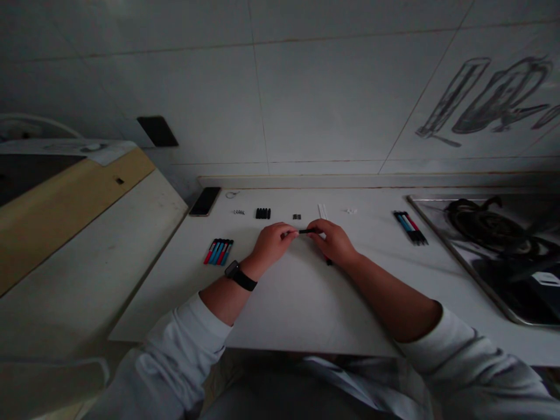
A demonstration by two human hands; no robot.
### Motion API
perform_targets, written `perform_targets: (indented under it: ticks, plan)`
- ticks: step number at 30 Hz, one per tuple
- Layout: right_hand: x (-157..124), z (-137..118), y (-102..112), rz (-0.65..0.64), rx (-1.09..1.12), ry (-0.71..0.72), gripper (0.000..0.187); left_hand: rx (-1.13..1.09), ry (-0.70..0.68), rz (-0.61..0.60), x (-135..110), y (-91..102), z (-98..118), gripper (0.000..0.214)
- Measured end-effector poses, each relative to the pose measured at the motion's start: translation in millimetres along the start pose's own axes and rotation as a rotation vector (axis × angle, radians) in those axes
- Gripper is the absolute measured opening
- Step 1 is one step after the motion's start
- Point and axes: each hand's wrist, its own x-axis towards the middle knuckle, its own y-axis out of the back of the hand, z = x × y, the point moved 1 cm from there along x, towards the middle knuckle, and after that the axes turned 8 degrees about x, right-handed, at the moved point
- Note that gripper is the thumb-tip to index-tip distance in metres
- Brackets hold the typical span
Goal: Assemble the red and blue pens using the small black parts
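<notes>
Both my hands meet over the middle of the white counter (280, 303). My left hand (272, 244), with a black watch on its wrist, pinches one end of a thin black pen part (307, 231). My right hand (335, 242) is closed on the other end of it. A dark piece (328, 262) pokes out under my right hand. Red and blue pen barrels (219, 252) lie in a row left of my left hand. Several assembled pens (410, 227) lie to the right.
Small parts lie in a row at the back: springs (238, 212), black caps (263, 213), small black pieces (297, 217), white refills (322, 211), white bits (350, 211). A phone (205, 201) lies at the back left. A gas stove (494, 245) sits right.
</notes>
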Motion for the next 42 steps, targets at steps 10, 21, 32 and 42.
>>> perform_targets:
  ticks: [10, 21, 32, 42]
  plan:
    - [0.4, 3.3, -0.1, 0.006, 0.015, -0.014, 0.016, -0.005, 0.016, -0.003, -0.7, 0.0, -0.2, 0.008]
    - [1.3, 3.0, -0.2, -0.03, -0.075, 0.052, 0.015, -0.052, 0.02, -0.012, -2.4, -2.8, 0.2, 0.021]
    - [5.9, 7.8, 3.0, 0.062, -0.076, 0.044, 0.027, 0.03, 0.023, 0.011, -0.4, -5.8, -5.9, 0.006]
    - [54.2, 40.0, 2.6, -0.075, -0.44, 0.003, 0.033, 0.074, 0.116, -0.035, -0.8, -10.6, -9.3, 0.016]
